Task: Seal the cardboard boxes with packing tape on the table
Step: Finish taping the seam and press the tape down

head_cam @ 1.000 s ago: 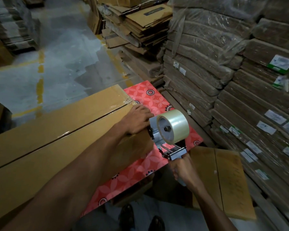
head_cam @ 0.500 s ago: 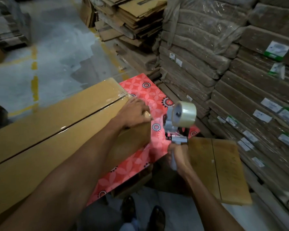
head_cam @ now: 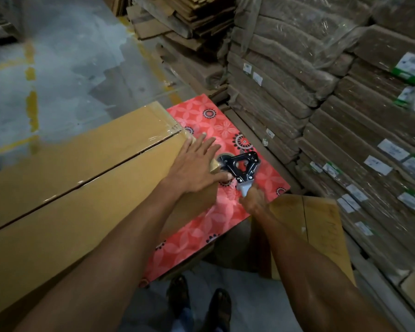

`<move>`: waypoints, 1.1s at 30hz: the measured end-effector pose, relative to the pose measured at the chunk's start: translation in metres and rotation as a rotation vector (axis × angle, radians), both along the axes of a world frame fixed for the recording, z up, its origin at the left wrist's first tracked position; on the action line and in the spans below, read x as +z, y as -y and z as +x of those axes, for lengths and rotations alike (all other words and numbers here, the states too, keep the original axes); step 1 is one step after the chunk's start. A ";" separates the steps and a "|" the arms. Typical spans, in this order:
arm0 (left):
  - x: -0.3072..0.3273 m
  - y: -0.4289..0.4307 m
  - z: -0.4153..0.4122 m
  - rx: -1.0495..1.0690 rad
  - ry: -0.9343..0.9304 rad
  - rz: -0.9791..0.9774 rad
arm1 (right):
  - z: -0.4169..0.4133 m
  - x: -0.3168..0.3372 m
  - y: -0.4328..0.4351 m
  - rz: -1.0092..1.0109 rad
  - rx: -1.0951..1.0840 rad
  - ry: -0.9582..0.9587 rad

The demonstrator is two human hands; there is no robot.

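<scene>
Cardboard box (head_cam: 70,224) lies on the red surface (head_cam: 225,125), seam seemingly taped. My left grip (head_cam: 194,168), released, presses its end flat; my right grip (head_cam: 254,200) clenches the tape dispenser (head_cam: 242,164). Next, I reckon: tear and smooth.

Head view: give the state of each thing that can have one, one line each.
cardboard box: flaps closed, glossy clear tape along the seam, lying on the table.
left hand: open, fingers spread flat over the box's end corner.
right hand: grips the handle of the tape dispenser.
tape dispenser: held at the box's end, black frame facing up.
table: under a red flowered cover, bearing the box.
</scene>
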State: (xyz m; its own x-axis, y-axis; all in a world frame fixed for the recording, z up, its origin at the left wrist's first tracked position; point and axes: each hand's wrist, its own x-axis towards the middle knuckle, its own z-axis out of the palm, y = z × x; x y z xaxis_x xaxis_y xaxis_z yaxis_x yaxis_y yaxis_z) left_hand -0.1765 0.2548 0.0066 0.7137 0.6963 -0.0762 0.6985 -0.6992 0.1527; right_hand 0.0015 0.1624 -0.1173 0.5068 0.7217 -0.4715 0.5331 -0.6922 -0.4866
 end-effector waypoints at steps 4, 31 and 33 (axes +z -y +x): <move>0.011 -0.028 -0.026 0.112 0.330 -0.143 | 0.009 0.023 -0.019 -0.057 0.089 0.224; 0.005 -0.196 -0.093 0.398 0.052 0.015 | -0.132 0.136 -0.209 0.375 0.722 0.233; 0.006 -0.194 -0.090 0.442 0.045 -0.007 | -0.126 0.132 -0.188 0.372 0.711 0.261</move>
State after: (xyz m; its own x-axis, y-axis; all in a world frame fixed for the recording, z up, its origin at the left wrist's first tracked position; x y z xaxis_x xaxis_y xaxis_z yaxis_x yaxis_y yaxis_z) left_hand -0.2662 0.4486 0.0124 0.3499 0.9350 -0.0581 0.9228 -0.3333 0.1935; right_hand -0.1247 0.3508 0.0144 -0.0669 0.9952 -0.0711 0.9082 0.0312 -0.4174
